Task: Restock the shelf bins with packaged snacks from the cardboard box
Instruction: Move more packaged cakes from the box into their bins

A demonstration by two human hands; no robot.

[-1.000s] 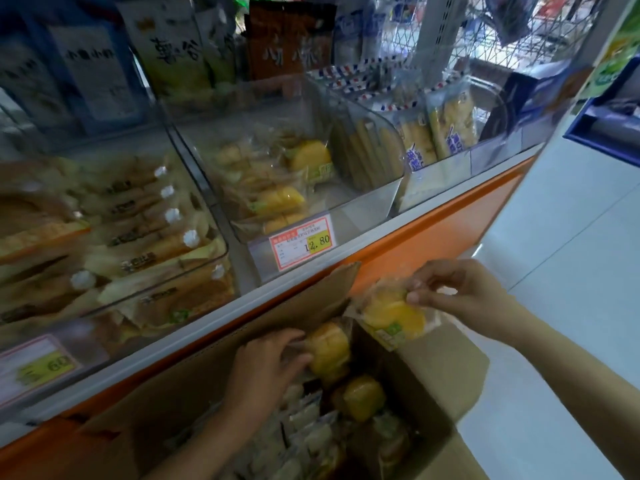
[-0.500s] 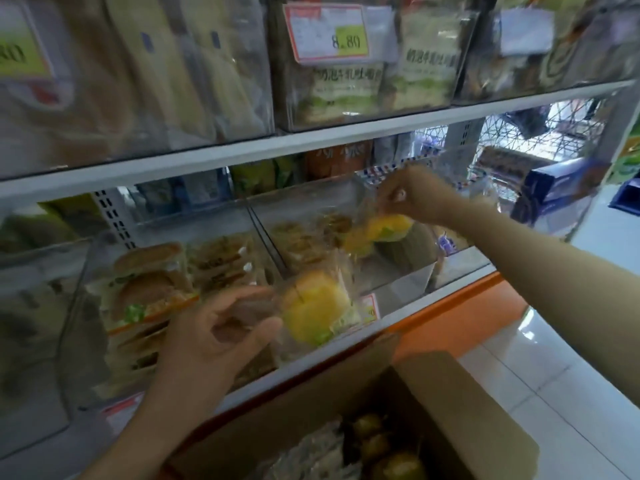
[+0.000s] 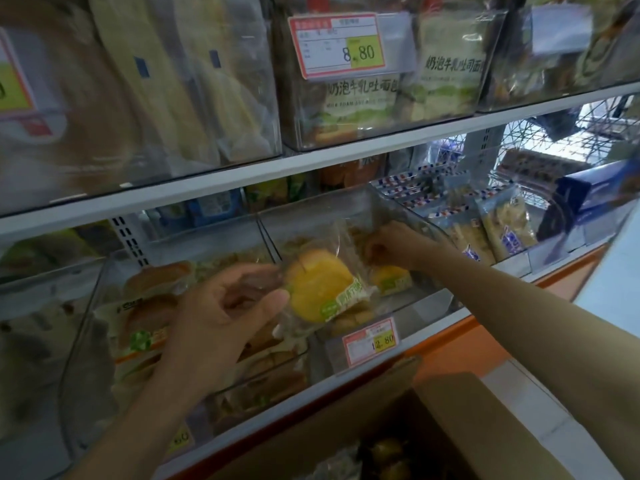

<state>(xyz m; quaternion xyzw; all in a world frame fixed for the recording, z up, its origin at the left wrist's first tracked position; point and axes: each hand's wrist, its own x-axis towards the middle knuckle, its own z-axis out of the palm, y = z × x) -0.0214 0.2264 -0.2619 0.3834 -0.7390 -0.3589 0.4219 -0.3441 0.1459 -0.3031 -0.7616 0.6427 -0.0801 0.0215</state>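
upper price tag (image 3: 337,45): 8.80 | toast pack (image 3: 360,95): 奶泡牛乳吐司面包 | lower price tag (image 3: 370,341) on snack bin (image 3: 429,310): 12.80
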